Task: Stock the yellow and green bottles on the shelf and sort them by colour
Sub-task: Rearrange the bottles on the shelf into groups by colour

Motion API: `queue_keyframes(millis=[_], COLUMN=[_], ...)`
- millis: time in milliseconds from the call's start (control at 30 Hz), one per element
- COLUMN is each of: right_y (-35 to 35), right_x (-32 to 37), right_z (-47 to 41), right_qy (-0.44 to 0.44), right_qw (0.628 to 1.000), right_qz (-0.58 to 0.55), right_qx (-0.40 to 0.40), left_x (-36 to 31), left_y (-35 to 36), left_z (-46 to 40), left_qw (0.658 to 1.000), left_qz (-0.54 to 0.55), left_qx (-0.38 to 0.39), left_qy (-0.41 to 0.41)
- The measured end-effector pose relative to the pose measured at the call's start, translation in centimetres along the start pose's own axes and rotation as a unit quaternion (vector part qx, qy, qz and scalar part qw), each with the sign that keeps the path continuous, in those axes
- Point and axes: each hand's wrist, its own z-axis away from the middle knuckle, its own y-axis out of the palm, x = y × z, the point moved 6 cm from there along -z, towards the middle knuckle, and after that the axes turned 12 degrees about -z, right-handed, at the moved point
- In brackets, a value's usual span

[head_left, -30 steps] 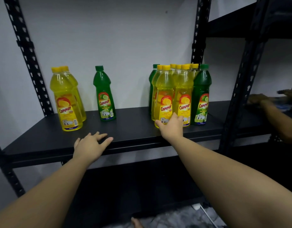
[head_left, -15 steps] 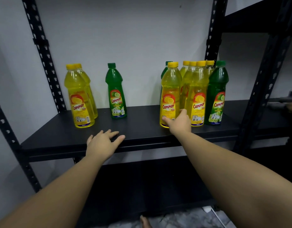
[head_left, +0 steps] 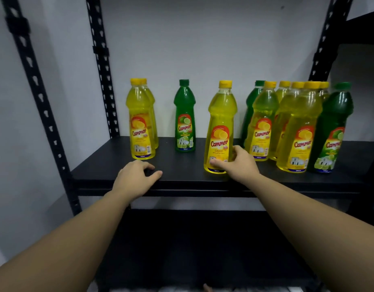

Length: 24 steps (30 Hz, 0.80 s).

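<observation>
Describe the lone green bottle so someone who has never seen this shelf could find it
On the black shelf, look left of the middle, near the back wall. The lone green bottle stands apart there, between the yellow pair at the left and the yellow bottle the right hand grips.

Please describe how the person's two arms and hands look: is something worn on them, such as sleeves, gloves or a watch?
Both forearms are bare up to the edge of the picture: no sleeves show. The left hand and the right hand are bare too, with no gloves. No watch, bracelet or ring can be seen on the parts that show.
</observation>
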Motion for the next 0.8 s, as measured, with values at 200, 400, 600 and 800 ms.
queue_keyframes(millis=[200,400,600,800], right_y=[6.1,11.1,16.1,20.7], right_x=[2.3,4.0,5.6,7.7], right_z=[-0.5,-0.9,-1.6,-1.5], right_qy=[-0.022,-0.05,-0.067,-0.084], right_qw=[0.995,0.989,0.985,0.984], right_qz=[-0.059,-0.089,-0.093,-0.084], right_qx=[0.076,0.108,0.126,0.13], left_x=[6.0,10.1,9.9,10.0], left_y=[-1.5,-2.3,-2.0,-1.7], left_z=[-1.1,-1.9,-1.6,-1.4], left_qw=[0.999,0.995,0.988,0.981], left_qz=[-0.043,-0.092,-0.151,-0.193], left_qx=[0.003,0.045,0.027,0.037], left_qy=[-0.014,-0.003,0.004,0.0])
